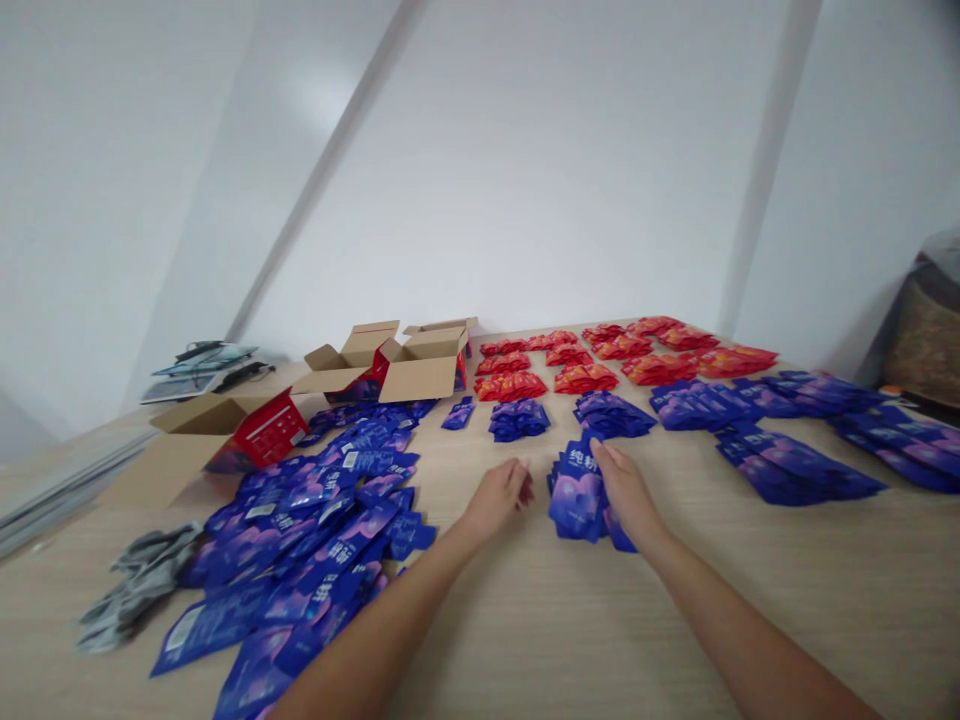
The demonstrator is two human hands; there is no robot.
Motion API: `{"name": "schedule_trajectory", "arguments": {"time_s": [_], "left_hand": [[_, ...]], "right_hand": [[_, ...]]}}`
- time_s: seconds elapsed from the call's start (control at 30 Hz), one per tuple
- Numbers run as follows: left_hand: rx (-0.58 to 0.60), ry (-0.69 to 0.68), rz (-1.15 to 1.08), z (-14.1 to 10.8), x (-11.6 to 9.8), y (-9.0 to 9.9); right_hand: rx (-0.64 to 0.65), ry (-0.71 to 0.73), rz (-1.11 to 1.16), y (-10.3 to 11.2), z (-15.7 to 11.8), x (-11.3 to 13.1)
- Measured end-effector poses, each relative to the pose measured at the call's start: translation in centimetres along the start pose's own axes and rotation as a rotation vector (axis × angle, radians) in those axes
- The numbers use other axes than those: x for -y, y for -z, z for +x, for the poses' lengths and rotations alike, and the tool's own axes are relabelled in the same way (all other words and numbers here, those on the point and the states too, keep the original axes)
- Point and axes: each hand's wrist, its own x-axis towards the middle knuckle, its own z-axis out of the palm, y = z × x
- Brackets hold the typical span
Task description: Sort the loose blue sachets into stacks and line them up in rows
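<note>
In the head view, my right hand (628,492) grips a stack of blue-purple packets (577,495) by its right side, near the middle of the table. To the left of that stack, my left hand (501,495) hovers with its fingers curled together, apart from the packets; whether anything small is inside it is hidden. A large loose heap of blue packets (322,530) spreads over the table's left part. Beyond my hands lie smaller blue piles (519,420) and a single blue packet (458,413).
Open cardboard boxes (180,450) with red sides stand at the left and back left. Grey gloves (139,585) lie beside the heap. Piles of red packets (585,377) line the back, and more blue piles (795,465) lie at the right. A bag (926,330) is at the far right.
</note>
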Motion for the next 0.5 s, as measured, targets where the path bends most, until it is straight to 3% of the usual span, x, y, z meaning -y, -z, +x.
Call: {"name": "schedule_trajectory", "arguments": {"time_s": [0.1,0.23,0.37,0.5], "left_hand": [[-0.249,0.096,0.4,3.3,3.8,4.0],[-0.295,0.18,0.553,6.8,7.8,7.6],[-0.215,0.22,0.687,8.8,9.6,8.1],[-0.154,0.263,0.832,8.9,9.6,7.3]], "right_hand": [[-0.114,0.024,-0.132,2.5,1.4,0.0],[-0.055,0.05,-0.405,4.6,2.7,-0.4],[0.058,0.099,-0.805,5.0,3.1,-1.2],[0.082,0.244,-1.038,4.2,3.0,-2.5]]}}
